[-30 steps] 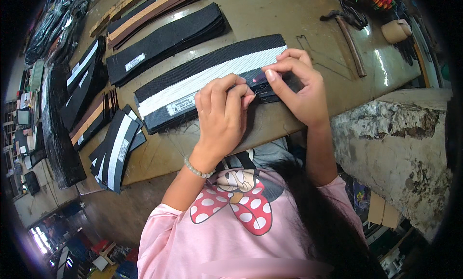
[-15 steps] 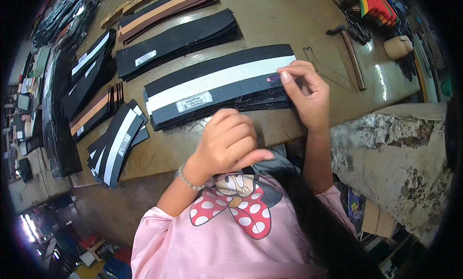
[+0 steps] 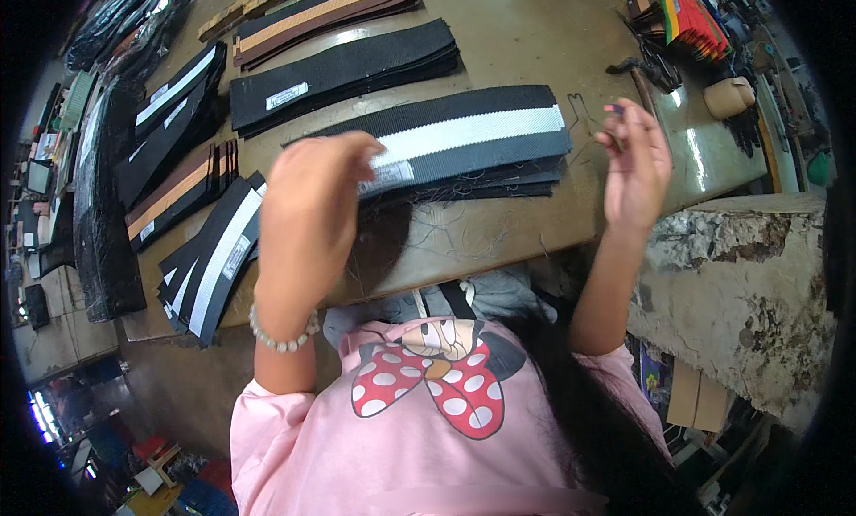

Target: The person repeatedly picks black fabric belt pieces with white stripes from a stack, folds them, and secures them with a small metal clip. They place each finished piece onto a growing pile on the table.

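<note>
A stack of flat woven strips (image 3: 464,133), banded black, white and grey, lies across the table in front of me. My left hand (image 3: 312,208), with a beaded bracelet at its wrist, hovers over or touches the left end of this stack; its fingers bend down near a white label (image 3: 390,175). Motion blur hides whether they grip anything. Off the stack's right end, my right hand (image 3: 637,164) is raised with its fingers curled. Between its fingertips is a small purple thing (image 3: 615,109), too small to name. Loose threads (image 3: 464,215) hang along the stack's near edge.
Further stacks lie behind and to the left: a black one (image 3: 343,79), a brown and tan one (image 3: 330,21), and fanned banded strips (image 3: 214,258). At the right are a rod (image 3: 644,93), a tan roll (image 3: 728,97) and a rough concrete block (image 3: 731,284).
My left hand has moved up and left, from in front of the stack to its left end. My right hand has drawn away to the right with the small purple thing.
</note>
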A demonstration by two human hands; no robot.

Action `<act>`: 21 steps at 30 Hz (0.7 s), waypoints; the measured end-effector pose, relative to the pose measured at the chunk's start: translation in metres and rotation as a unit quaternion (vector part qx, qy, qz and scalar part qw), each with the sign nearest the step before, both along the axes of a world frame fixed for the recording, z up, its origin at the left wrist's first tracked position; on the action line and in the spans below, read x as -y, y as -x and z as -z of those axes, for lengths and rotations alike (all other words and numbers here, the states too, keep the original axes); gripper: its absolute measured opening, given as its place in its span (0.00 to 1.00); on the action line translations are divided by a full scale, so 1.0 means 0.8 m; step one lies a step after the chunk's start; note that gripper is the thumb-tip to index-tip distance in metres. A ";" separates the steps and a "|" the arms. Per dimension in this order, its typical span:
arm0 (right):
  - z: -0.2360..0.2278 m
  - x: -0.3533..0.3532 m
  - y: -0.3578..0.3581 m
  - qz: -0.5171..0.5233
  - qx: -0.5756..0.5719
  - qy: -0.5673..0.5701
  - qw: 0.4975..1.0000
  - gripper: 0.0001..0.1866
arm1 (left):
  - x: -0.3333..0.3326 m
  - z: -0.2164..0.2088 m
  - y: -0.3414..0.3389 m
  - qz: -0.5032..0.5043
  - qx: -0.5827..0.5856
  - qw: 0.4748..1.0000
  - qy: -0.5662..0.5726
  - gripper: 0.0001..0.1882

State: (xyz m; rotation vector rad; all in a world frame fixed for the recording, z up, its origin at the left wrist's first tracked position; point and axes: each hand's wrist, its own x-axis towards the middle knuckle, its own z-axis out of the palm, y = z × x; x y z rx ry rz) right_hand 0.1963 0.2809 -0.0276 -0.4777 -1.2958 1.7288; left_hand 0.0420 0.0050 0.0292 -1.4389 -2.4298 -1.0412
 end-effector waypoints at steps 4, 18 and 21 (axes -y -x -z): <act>-0.019 -0.010 -0.022 0.017 -0.063 -0.025 0.998 0.12 | 0.011 -0.025 0.001 0.020 -0.157 0.986 -0.047 0.11; -0.028 -0.007 -0.024 0.073 -0.115 -0.079 0.987 0.14 | 0.004 -0.029 -0.003 -0.013 -0.108 0.994 -0.014 0.16; -0.038 0.012 -0.016 0.058 -0.183 -0.097 0.977 0.15 | 0.002 -0.025 0.008 -0.042 -0.104 0.987 0.119 0.16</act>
